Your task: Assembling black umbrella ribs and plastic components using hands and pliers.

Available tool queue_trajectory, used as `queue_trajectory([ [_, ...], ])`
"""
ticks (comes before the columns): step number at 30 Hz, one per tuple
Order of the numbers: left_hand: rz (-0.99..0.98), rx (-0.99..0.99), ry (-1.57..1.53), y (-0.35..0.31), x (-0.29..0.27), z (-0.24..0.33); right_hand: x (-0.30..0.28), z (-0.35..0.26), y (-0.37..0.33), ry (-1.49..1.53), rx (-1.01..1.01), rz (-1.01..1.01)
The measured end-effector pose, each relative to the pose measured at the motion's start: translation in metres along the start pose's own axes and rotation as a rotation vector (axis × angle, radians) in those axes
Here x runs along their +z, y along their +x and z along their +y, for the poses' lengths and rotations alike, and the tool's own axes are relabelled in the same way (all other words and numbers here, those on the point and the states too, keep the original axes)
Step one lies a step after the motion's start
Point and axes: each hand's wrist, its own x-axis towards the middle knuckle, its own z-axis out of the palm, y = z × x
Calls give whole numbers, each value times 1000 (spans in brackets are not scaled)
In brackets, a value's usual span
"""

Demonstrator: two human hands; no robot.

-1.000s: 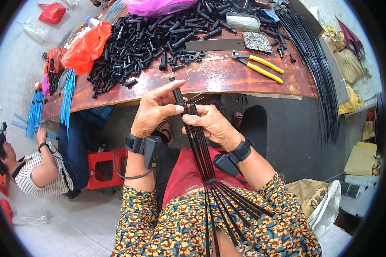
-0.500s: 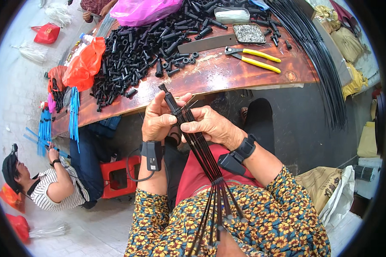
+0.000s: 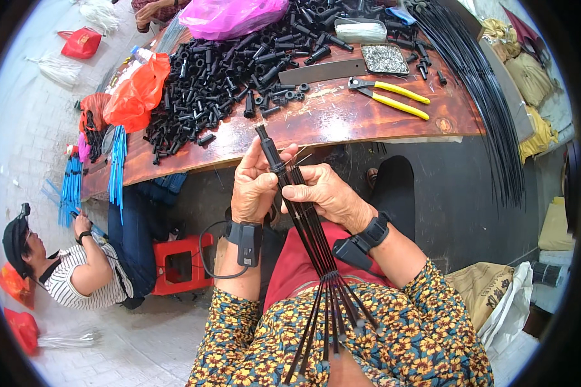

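In front of my lap slants what looks like an umbrella frame: a bundle of thin black ribs (image 3: 313, 245) with a black plastic sleeve (image 3: 271, 149) at its upper end. The ribs gather at a joint and fan out below it over my floral top. My left hand (image 3: 250, 187) is closed round the sleeve's lower part. My right hand (image 3: 332, 193) pinches the ribs just beside it, thumb on top. A short thin wire (image 3: 306, 156) pokes out between the hands; which fingers hold it, if any, I cannot tell.
Across the wooden table (image 3: 342, 132) lie heaped black plastic sleeves (image 3: 219, 84), yellow-handled pliers (image 3: 393, 98), a flat metal blade (image 3: 322, 71), a tray of small metal bits (image 3: 384, 59) and long black rods (image 3: 477, 84). At left, a person (image 3: 87, 264) sits near a red stool (image 3: 181, 264).
The view has shifted slightly, so the table and hands appear a little to the right. Both hands keep their grip on the frame; little else differs.
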Motion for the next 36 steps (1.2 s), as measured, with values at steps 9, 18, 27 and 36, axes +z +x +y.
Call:
queue_trajectory([
  [9,33,-39,37,-1,14,8,0,-1,1,-1,-20,-7],
  [18,222,199,308,-24,53,56,-13,1,5,-2,-26,29],
  [27,-272,-167,770,-46,156,53,-16,-2,9,-58,-137,10],
  [36,652,345,1028,1,109,33,13,-9,26,-327,-405,30],
])
